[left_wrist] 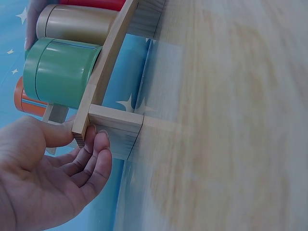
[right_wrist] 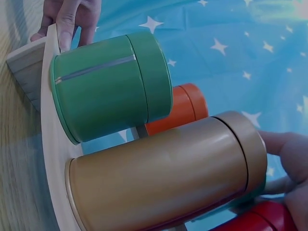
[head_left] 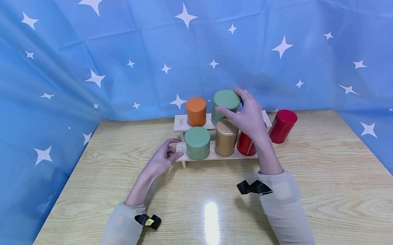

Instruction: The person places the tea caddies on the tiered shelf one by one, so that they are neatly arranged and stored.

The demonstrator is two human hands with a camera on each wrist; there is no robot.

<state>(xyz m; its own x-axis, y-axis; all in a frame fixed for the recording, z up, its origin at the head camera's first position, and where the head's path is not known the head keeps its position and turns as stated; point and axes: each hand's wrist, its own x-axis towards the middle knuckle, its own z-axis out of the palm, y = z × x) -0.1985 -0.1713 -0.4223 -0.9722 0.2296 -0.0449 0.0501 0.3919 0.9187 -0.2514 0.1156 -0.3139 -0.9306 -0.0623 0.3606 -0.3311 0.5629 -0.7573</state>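
A two-tier wooden rack [head_left: 180, 124] stands at the back of the table. My left hand [head_left: 160, 159] pinches the left end of its lower board [left_wrist: 107, 67], thumb on one face and fingertips on the other. On the upper tier, my right hand [head_left: 250, 117] grips a large green tin [head_left: 226, 99] from the right, thumb in front. An orange tin [head_left: 196, 112] stands to its left. The lower tier bears a second green tin [head_left: 197, 142], a gold tin [head_left: 225, 138] and a red tin [head_left: 246, 144], partly hidden behind the right hand.
Another red tin [head_left: 283, 127] stands at the rack's right end, close to the right forearm. A blue star-patterned cloth [head_left: 147, 43] hangs behind the table and down its left side. The wooden tabletop [head_left: 116, 152] stretches out in front of the rack.
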